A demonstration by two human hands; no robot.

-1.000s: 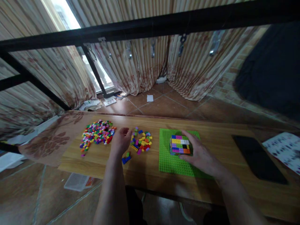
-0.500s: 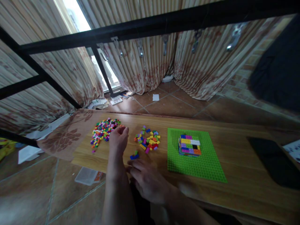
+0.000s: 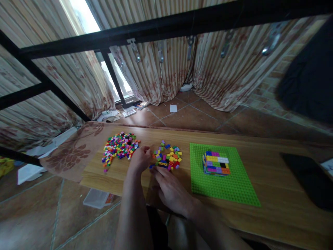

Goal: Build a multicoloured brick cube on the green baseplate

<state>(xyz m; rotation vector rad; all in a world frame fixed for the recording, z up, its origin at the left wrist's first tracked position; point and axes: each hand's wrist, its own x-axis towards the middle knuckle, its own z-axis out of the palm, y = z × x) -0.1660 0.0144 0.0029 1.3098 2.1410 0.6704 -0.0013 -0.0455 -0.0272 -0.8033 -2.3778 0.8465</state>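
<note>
My left hand (image 3: 142, 158) is over the wooden table, between two heaps of small bricks. Its fingers are curled together, and anything between them is too small to make out. Close beside it, my right hand (image 3: 169, 185) reaches to the near edge of the smaller brick heap (image 3: 173, 152), its fingertips at a blue brick (image 3: 153, 167); whether they grip it is unclear. The larger heap of mixed bricks (image 3: 121, 144) lies to the left. To the right, a multicoloured block of stacked bricks (image 3: 215, 163) stands on a green baseplate (image 3: 223, 189).
A dark flat object (image 3: 307, 177) lies at the table's right end. A clear plastic container (image 3: 95, 198) is on the floor by the near left edge. A black metal frame (image 3: 156, 33) crosses in front of striped curtains (image 3: 166, 76).
My left hand has moved right, away from the larger heap. My right hand has moved forward to the smaller heap. The view has shifted slightly.
</note>
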